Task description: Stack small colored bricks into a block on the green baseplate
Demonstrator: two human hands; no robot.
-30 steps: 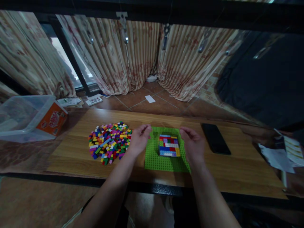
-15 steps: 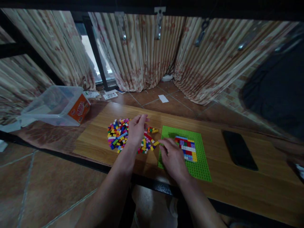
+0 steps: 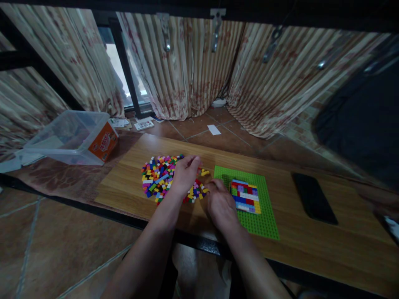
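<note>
My left hand hovers over the right part of a pile of small toy building bricks. Its fingers are curled together, and whatever they may hold is hidden. Closed too, my right hand has its fingertips bent down at the pile's right edge, beside some yellow bricks; I cannot make out anything between them. Just right of that hand lies a green studded baseplate, its left edge partly covered by the hand. On the baseplate sits a flat block of joined bricks in red, blue, white, yellow and purple.
A black phone rests on the wooden table at the right. At the far left stands a clear plastic box with an orange label. Striped curtains hang behind the table, and a white paper lies on the floor.
My right hand has drawn left off the brick block toward the pile's edge, uncovering more of the block. My left hand has shifted slightly right and down.
</note>
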